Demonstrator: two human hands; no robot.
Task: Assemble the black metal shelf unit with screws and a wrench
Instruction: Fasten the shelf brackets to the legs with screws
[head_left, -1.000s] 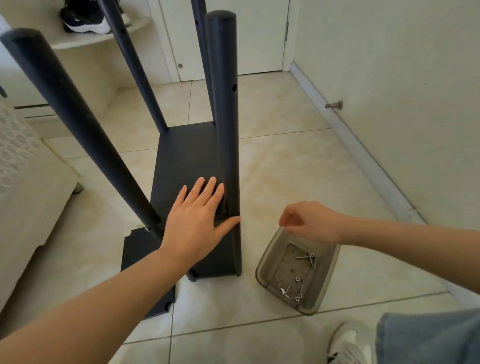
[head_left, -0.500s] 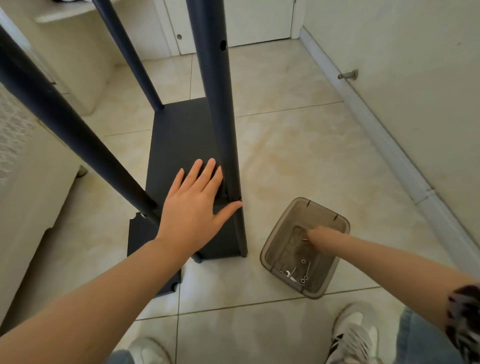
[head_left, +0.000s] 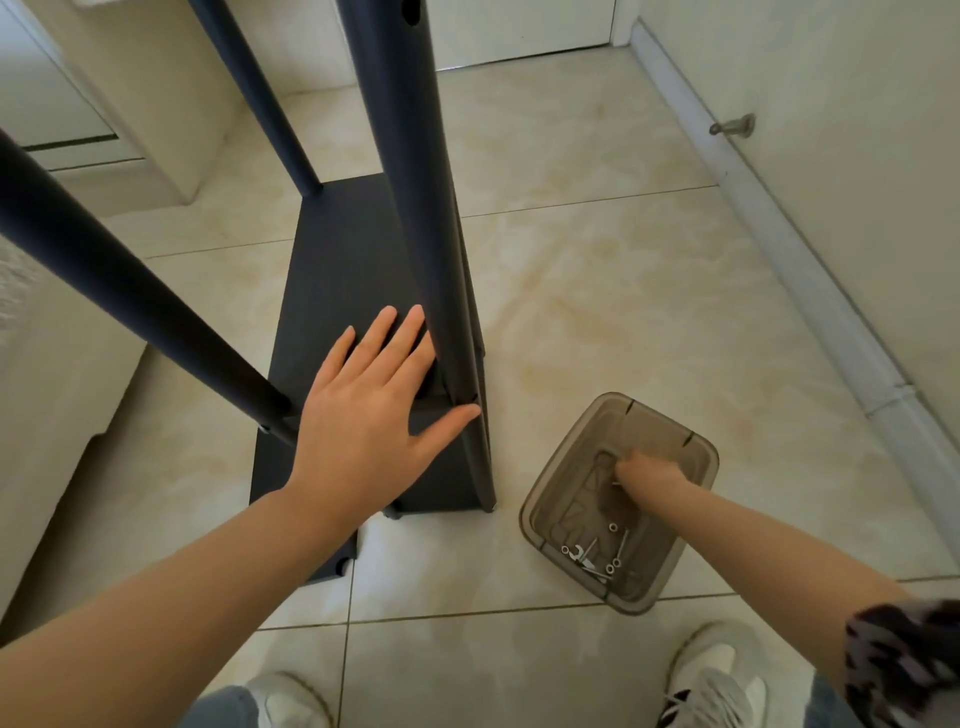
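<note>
The tiled floor (head_left: 597, 291) carries everything here. On it stands the black metal shelf unit (head_left: 337, 270), its flat panel lying low with three round black posts in view: one thick post (head_left: 415, 197) rising at the panel's right edge, one long post (head_left: 130, 291) slanting off to the left, and one thinner post (head_left: 260, 98) at the far corner. A second black panel (head_left: 332, 561) lies under the near end, with notched corners showing.

The left hand (head_left: 363, 410) lies flat on the shelf panel, its fingers (head_left: 384, 332) spread and released, grasping nothing, the thumb pointing at the base of the thick post.

Just to the right of the unit sits one smoky clear plastic bin (head_left: 696, 447). The right hand (head_left: 644, 475) reaches down inside it; its fingers are curled under and hidden, so I cannot tell whether they hold anything. At the bin's near end lies a small cluster of hardware (head_left: 597, 556): several screws, a few washers or nuts and what looks like a small wrench, too small to count surely.

Two pale shoes (head_left: 711, 680) show at the bottom edge, and one metal doorstop (head_left: 732, 126) juts from the right wall.
</note>
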